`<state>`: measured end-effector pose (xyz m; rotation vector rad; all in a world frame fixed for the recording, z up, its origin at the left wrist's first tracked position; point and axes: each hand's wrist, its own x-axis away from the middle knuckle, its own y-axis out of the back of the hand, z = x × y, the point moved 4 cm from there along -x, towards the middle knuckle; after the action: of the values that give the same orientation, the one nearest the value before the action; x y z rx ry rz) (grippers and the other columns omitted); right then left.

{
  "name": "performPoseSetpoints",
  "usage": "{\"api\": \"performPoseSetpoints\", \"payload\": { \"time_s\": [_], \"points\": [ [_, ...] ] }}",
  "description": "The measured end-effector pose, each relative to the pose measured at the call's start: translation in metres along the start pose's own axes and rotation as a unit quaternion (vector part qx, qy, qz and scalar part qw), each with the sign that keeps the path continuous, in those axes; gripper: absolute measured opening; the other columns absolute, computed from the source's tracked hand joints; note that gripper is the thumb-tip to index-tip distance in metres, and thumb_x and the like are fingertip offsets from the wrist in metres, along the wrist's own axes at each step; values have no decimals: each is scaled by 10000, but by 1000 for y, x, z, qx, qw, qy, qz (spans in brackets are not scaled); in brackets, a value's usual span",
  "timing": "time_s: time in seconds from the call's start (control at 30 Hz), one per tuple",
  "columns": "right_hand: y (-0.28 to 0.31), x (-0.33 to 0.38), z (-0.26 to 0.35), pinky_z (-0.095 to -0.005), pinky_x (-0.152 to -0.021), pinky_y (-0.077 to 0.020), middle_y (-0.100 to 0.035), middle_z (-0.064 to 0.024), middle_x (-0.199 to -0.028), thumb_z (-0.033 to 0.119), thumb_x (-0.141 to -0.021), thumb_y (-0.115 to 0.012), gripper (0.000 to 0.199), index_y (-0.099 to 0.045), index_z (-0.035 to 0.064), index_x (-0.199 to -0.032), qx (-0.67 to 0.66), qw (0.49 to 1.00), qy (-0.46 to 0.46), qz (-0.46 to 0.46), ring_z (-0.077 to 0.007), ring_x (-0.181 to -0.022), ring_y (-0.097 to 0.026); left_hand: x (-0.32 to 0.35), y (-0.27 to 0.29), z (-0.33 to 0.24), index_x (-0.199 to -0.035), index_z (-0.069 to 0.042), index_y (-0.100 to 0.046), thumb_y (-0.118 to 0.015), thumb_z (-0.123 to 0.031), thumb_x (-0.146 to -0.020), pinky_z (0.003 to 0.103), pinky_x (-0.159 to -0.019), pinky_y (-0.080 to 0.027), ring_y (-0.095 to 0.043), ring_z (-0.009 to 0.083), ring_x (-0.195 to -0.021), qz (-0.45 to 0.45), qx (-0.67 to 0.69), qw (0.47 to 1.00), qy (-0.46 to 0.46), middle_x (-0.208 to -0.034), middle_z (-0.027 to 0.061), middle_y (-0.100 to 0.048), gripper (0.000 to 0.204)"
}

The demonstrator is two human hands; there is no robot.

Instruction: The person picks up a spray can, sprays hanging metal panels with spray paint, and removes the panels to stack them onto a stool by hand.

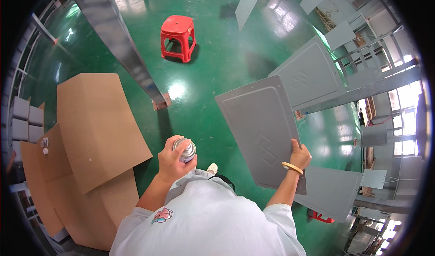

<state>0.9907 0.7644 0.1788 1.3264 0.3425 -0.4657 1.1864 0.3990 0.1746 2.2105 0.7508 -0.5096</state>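
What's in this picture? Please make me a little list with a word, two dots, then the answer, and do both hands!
Left hand: holds a spray can
Right hand: holds the edge of a gray panel
Right wrist: yellowish ring around it
Shirt: white, with a small colorful picture
Floor: green and shiny
Stool: red, standing upright ahead
Cardboard: big brown sheets, on the left

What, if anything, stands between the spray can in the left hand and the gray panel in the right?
Nothing visible: the left hand holds the spray can, the right hand grips the gray panel by its edge, and green floor shows beneath the gap.
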Motion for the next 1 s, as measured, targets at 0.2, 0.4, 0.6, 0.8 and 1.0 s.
{"api": "performPoseSetpoints", "payload": {
  "time_s": [0.2, 0.4, 0.6, 0.8, 1.0],
  "points": [
    [3, 0, -12, -425, -420, -301, -370, -166, -468, 690, -688, -510, 702, -370, 30, -498, -1, 1000, -21, 6, -353, -458, -340, -3, 5, 1, -1056, -140, -516, -726, -127, -558, 320, -554, -517, -611, 261, -731, -3, 4, 1000, -10, -983, 116, -548, 540],
    [0, 6, -41, -427, -432, -259, -297, -161, -474, 706, -699, -497, 737, -330, 15, -505, -41, 998, -52, 14, -320, -482, -255, -8, 13, 6, -1133, -75, -442, -689, -34, -577, 324, -634, -498, -577, 281, -788, 9, 54, 998, -13, -1037, 192, -510, 610],
    [2, 17, -69, -394, -453, -246, -206, -97, -499, 670, -727, -527, 754, -268, -6, -516, -118, 983, -136, 39, -215, -522, -202, -1, 22, 35, -1118, -51, -453, -682, -43, -595, 355, -751, -460, -543, 310, -896, 6, 39, 998, 46, -1047, 176, -518, 571],
    [3, 26, -85, -369, -454, -228, -192, -40, -521, 621, -762, -544, 720, -247, 8, -526, -151, 960, -233, 44, -156, -536, -209, -4, 24, 54, -1111, -75, -466, -696, -24, -572, 365, -713, -483, -563, 306, -855, 15, 6, 997, 70, -1030, 159, -517, 588],
    [-14, 25, -67, -353, -452, -222, -217, -23, -521, 603, -765, -560, 691, -259, 29, -527, -194, 938, -283, 42, -144, -537, -208, -15, 23, 67, -1121, -69, -469, -700, -36, -570, 355, -715, -478, -556, 298, -866, 16, 9, 998, 55, -1043, 162, -512, 599]
  ]
}}
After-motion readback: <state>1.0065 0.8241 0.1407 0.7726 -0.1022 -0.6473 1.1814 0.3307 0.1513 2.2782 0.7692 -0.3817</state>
